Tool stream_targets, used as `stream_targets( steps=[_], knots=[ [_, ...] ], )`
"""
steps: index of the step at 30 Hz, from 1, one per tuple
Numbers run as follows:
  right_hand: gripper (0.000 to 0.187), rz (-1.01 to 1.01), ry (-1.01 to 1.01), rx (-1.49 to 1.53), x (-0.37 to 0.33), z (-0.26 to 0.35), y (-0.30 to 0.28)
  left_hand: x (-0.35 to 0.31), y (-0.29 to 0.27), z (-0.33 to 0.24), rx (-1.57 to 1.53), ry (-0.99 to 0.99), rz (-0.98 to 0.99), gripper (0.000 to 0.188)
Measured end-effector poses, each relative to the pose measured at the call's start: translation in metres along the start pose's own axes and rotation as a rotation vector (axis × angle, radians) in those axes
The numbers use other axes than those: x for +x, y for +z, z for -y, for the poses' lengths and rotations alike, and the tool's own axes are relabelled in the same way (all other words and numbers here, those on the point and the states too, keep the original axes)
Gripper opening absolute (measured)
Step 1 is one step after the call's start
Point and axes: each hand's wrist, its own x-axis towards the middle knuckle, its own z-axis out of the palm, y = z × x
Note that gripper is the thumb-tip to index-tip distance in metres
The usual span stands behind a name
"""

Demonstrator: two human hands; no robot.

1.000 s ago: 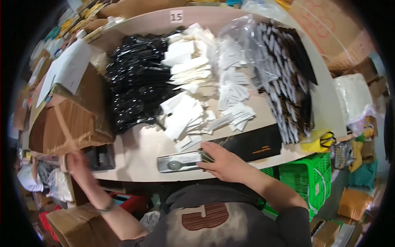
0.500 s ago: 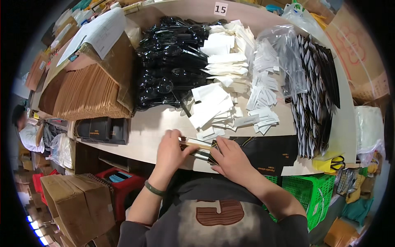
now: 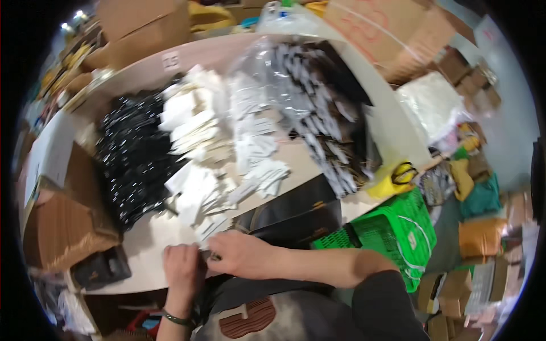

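Note:
My left hand (image 3: 183, 267) and my right hand (image 3: 236, 253) meet at the table's near edge, both with fingers curled. Between them is a dark piece, seemingly a black sleeve (image 3: 209, 265), mostly covered by my fingers and blurred. Whatever it contains is hidden. Just beyond my right hand lie flat black sleeves (image 3: 290, 211) with gold print. Small white paper packets (image 3: 263, 176) and folded white napkins (image 3: 196, 190) are spread past my knuckles. Farther left is a heap of black spoons in clear wrap (image 3: 133, 153).
Filled black-and-white sleeves (image 3: 318, 113) stand in rows at right, beside a clear plastic bag (image 3: 264, 74). Yellow-handled scissors (image 3: 402, 173) lie at the right edge, above a green crate (image 3: 392, 233). At left stands an open carton (image 3: 68, 227) of brown pieces.
The view has swung right, so the table appears shifted left. My hands have come together; the light wooden sticks seen between them before no longer show.

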Motion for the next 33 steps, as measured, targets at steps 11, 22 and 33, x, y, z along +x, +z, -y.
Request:
stream_targets(
  steps=[11,22,33],
  knots=[
    [0.027,0.094,0.332,-0.635,-0.078,-0.077,-0.241,-0.021,-0.012,0.0,-0.852,-0.701,0.271,0.026],
    [0.04,-0.501,1.323,-0.109,-0.155,-0.152,-0.311,0.0,-0.012,-0.028,-0.768,-0.485,0.3,0.032],
    [0.061,0.159,1.434,-0.775,-0.184,-0.208,-0.302,-0.015,0.021,-0.013,-0.963,-0.697,0.292,0.031]
  ],
)
